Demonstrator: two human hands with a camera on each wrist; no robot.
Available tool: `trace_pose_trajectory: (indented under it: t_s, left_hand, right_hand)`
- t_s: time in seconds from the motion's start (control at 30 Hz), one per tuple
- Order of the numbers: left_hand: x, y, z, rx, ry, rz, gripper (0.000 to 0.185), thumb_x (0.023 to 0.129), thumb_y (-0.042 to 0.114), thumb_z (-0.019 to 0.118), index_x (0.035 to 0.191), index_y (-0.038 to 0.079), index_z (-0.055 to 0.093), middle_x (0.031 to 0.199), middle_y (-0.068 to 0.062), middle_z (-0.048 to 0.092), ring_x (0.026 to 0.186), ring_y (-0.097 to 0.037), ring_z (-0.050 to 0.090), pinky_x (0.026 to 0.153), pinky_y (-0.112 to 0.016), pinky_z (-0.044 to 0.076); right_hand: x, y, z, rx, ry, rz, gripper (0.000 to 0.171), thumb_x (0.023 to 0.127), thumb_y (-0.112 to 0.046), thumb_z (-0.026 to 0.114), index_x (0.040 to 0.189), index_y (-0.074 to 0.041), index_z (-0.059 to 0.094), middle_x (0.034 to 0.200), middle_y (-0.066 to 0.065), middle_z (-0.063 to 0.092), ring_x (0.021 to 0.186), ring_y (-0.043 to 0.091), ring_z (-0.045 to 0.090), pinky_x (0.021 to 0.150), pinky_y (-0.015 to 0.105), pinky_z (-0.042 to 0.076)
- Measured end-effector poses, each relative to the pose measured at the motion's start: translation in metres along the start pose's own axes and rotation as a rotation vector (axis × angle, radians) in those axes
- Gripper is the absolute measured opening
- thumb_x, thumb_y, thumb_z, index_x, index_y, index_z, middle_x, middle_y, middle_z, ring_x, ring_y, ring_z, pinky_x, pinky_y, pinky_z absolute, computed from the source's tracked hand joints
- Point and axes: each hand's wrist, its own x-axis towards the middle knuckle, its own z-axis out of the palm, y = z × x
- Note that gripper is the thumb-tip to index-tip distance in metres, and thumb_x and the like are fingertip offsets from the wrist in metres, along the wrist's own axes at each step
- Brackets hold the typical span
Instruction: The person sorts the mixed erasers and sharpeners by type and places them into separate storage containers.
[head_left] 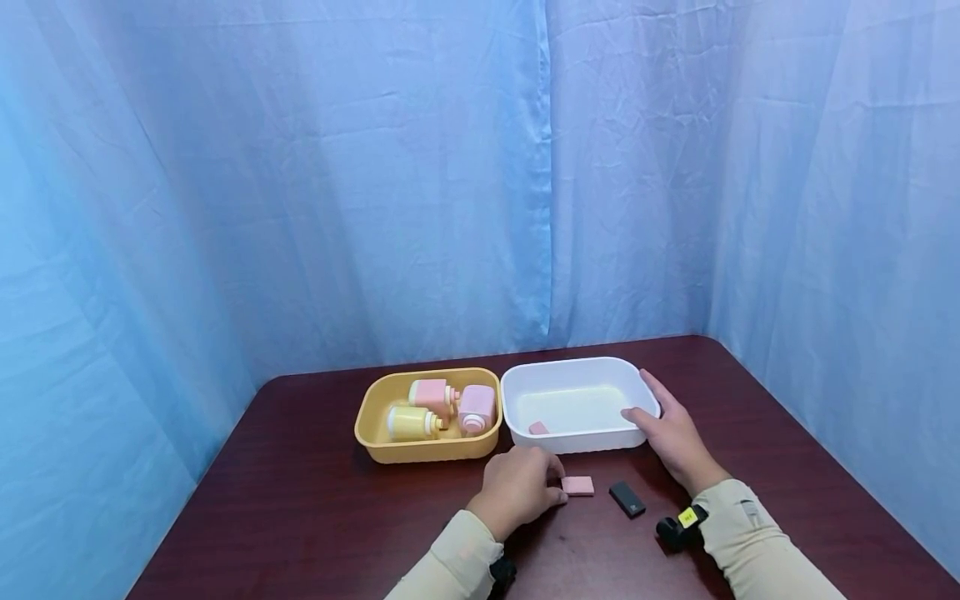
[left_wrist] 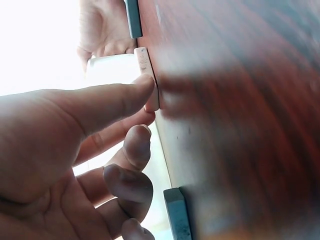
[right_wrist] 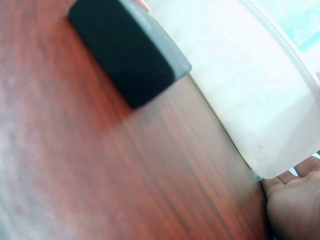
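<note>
Just on the near side of the smooth, round-cornered white bin (head_left: 585, 442), a flat pink block (head_left: 578, 486) is lying, its long axis running roughly along the bin's near wall. The nearer left hand (head_left: 521, 486) is pinching its end; the right hand (head_left: 679, 438) is gripping the bin's right rim. A dark oblong block (head_left: 627, 499) is resting before the bin's near right corner, on a glossy, wood-grained surface (head_left: 337, 533).

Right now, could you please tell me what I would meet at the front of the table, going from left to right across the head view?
Yellow tub → left hand → pink block lying on the table → dark block → right hand.
</note>
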Motion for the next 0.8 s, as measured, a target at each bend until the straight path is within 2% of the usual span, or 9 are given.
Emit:
trace_pose_trajectory:
  t_s: [0.23,0.47,0.63,0.8]
  left_hand:
    - [-0.0003,0.0022,-0.0006,0.025,0.001,0.013,0.009,0.085,0.041,0.084,0.086,0.035,0.078,0.072,0.021,0.064,0.075,-0.002,0.061,0.067,-0.033,0.047]
    - [-0.0023,0.0026,-0.0018,0.023,0.000,0.021,0.006,0.086,0.036,0.083,0.088,0.033,0.078,0.075,0.019,0.066,0.076,-0.005,0.063,0.065,-0.033,0.048]
    - [-0.0027,0.0031,-0.0024,0.017,-0.016,0.010,0.014,0.085,0.038,0.084,0.096,0.032,0.080,0.084,0.017,0.070,0.080,-0.006,0.064,0.067,-0.034,0.049]
    - [-0.0016,0.0032,-0.0001,0.016,-0.020,0.005,0.019,0.082,0.044,0.086,0.095,0.032,0.080,0.080,0.018,0.069,0.078,-0.005,0.062,0.067,-0.033,0.048]
  right_hand:
    - [-0.0002,0.0000,0.0002,-0.003,0.002,-0.002,0.087,0.100,-0.022,0.066,0.168,-0.026,0.012,0.174,0.011,0.012,0.157,0.037,0.019,0.123,0.060,0.025]
    - [0.0007,0.0016,0.0010,0.000,-0.002,-0.008,0.087,0.100,-0.022,0.066,0.168,-0.026,0.012,0.174,0.010,0.012,0.157,0.037,0.018,0.122,0.061,0.025]
    - [0.0007,0.0023,0.0010,-0.001,-0.004,-0.007,0.087,0.100,-0.022,0.066,0.168,-0.027,0.011,0.174,0.010,0.011,0.157,0.038,0.017,0.122,0.062,0.025]
    - [0.0009,0.0032,0.0002,0.000,0.000,-0.003,0.088,0.100,-0.023,0.067,0.168,-0.026,0.012,0.174,0.010,0.011,0.157,0.037,0.017,0.122,0.062,0.025]
